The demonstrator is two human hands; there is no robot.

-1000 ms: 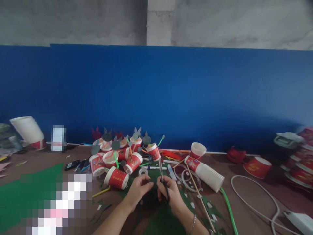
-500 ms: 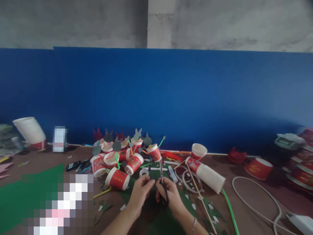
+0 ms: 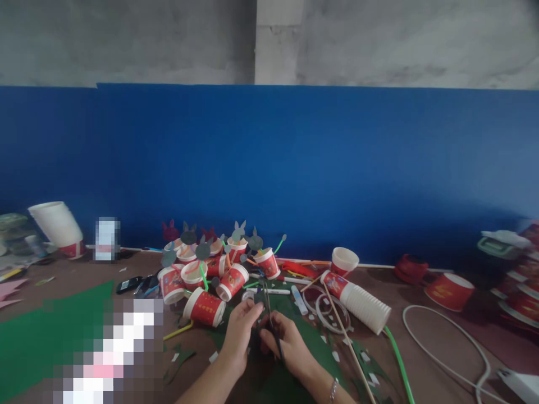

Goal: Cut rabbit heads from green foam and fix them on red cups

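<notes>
Scissors (image 3: 269, 314), one pair, gripped by right hand (image 3: 286, 345); left hand (image 3: 241, 331) pinches one dark paper piece (image 3: 257, 300).

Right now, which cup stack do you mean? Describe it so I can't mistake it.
Start at the blue wall, then drop to the brown table right of the hands. The cup stack lies on its side there: a long white column with a red-printed end, unlike the single red cups clustered left.

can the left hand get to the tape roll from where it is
Probably yes. The left hand sits just short of the tape roll, with nothing between them, though its fingers are pinching a dark paper piece beside the scissors.
</notes>
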